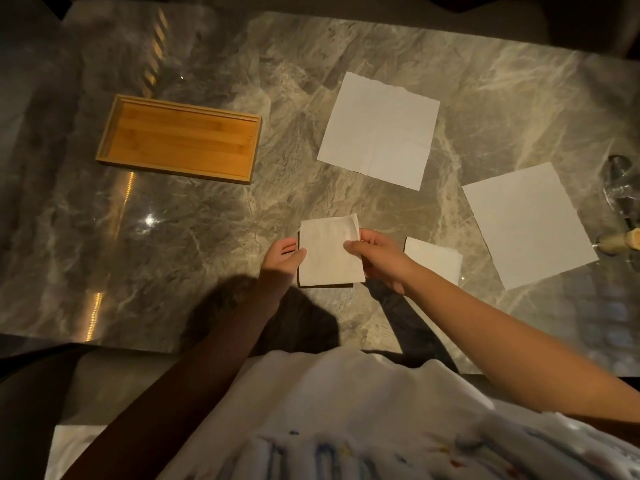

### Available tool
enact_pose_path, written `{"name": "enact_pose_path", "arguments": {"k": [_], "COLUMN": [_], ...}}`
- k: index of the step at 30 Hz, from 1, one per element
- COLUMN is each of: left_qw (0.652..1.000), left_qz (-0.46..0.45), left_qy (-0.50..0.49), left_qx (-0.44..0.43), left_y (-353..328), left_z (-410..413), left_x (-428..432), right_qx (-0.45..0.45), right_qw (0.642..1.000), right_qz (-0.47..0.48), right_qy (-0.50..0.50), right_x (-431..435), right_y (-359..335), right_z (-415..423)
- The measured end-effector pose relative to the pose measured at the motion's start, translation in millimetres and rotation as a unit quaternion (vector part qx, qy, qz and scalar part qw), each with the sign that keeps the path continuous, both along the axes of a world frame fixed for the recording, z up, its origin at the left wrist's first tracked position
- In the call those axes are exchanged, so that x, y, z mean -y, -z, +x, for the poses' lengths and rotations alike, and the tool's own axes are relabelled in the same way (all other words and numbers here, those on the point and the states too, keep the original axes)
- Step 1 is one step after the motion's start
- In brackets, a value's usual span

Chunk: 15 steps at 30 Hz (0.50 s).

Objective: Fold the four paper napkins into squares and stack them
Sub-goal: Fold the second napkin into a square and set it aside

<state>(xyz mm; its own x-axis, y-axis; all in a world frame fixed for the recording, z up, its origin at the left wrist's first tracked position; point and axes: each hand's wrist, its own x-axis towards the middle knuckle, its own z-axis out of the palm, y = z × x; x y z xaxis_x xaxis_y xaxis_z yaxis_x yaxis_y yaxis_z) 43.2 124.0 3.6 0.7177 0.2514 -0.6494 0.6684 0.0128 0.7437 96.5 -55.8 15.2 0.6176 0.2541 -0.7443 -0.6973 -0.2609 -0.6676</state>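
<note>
Left hand [284, 255] and right hand [375, 258] each pinched a side edge of one folded napkin [329, 252], thumbs on top, holding it at the table's near centre. The marble table [214, 233] was polished grey stone with pale veining and glossy light spots. Bamboo tray [180, 138], rectangular, shallow-rimmed, lay far left, apart from the paper. Two unfolded napkins lay flat, thin and matte white with crease lines: one [379, 129] beyond the hands, one [530, 225] at right. A second folded napkin [434, 259], a smaller square, sat just beside the right wrist. Glassware [621, 188] at the right edge, indistinct. No legible writing.
</note>
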Motion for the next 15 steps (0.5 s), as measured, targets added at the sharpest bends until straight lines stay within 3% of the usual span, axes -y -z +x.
{"name": "enact_pose_path", "arguments": {"k": [5,15], "left_qw": [0.982,0.994], "left_qz": [-0.176,-0.092], "left_qy": [-0.024,0.060], "left_qx": [-0.058,-0.006], "left_y": [-5,-6], "left_z": [6,20], "left_x": [15,68], "right_qx": [0.009,0.078], "right_qw": [0.999,0.988], "right_qz": [0.027,-0.073], "right_qy": [0.025,0.115], "right_x": [20,83], "right_y": [-7,-2], "right_z": [-4,-26]}}
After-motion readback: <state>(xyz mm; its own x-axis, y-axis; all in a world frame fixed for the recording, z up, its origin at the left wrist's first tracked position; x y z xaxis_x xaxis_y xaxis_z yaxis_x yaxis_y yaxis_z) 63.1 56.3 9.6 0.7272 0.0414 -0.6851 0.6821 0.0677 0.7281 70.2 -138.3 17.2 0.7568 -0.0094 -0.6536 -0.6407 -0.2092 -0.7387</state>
